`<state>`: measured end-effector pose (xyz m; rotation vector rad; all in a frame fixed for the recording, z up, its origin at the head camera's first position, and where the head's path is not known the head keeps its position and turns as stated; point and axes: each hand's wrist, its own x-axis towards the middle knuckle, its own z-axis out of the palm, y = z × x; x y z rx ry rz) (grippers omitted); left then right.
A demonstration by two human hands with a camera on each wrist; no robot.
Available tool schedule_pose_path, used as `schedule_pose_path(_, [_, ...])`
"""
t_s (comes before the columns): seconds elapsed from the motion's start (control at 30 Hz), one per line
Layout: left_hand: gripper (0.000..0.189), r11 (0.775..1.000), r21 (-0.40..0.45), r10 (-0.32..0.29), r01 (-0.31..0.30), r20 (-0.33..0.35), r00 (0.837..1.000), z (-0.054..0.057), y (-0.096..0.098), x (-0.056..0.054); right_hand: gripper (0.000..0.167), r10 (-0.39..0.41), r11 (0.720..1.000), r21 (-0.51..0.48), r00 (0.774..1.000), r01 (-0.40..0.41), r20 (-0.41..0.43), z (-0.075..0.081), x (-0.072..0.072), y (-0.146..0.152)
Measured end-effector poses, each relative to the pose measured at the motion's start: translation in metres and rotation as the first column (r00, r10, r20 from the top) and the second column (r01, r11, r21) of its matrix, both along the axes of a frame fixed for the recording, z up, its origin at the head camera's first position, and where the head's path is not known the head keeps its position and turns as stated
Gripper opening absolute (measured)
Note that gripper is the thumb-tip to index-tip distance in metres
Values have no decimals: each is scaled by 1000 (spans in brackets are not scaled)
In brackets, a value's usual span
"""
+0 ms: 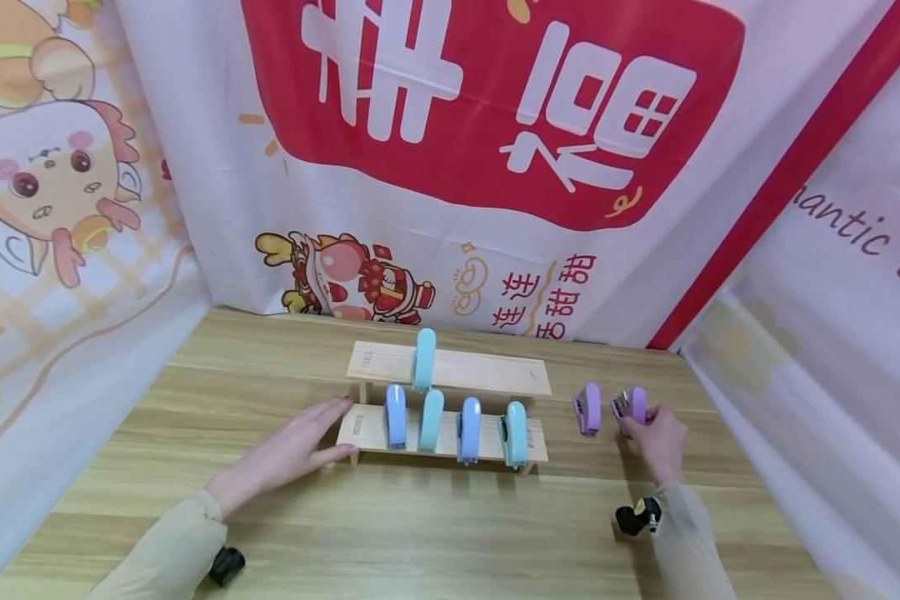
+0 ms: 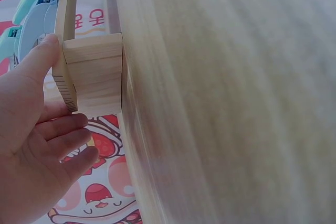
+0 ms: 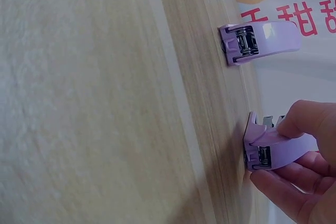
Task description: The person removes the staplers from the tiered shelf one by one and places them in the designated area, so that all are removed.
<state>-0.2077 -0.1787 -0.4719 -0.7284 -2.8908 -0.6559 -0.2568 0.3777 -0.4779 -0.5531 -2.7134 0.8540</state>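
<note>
A purple stapler (image 3: pixel 286 150) with a dark spring near its base is pinched between the thumb and fingers of my right hand (image 1: pixel 658 442), low over the table. Beside it, to the left, stands a second purple stapler (image 1: pixel 588 408). My left hand (image 1: pixel 296 446) lies at the left end of a two-level wooden stand (image 2: pixel 94 72), fingers loosely extended and thumb along the front corner of the lower board. Two blue staplers (image 1: pixel 395 415) and two teal staplers (image 1: pixel 431 419) stand alternating on the lower level. Another teal stapler (image 1: pixel 423 358) stands on the upper level.
The wooden table (image 1: pixel 420 533) is enclosed by printed cloth (image 1: pixel 495 192) at the back and on both sides. The stand's upper board (image 1: pixel 487 371) sits behind the lower one. Dark wrist gear (image 1: pixel 637 517) is worn on both sleeves.
</note>
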Motion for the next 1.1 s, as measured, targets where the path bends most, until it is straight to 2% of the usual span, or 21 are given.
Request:
schedule_pose_path(0.37, [79,1000,2,2,-2,-4,1000,-2,0,1,35,-4,1000,-24,1000,5,20,-1,2,2])
schedule_pose_path(0.73, [80,1000,8,-1,1,-1,1000,-3,0,1,35,-1,1000,2,1000,1,10,0,7,1])
schedule_pose_path(1.1, [80,1000,5,-3,3,-2,1000,-2,-1,-1,45,18,999,49,999,-16,-48,19,16,-2])
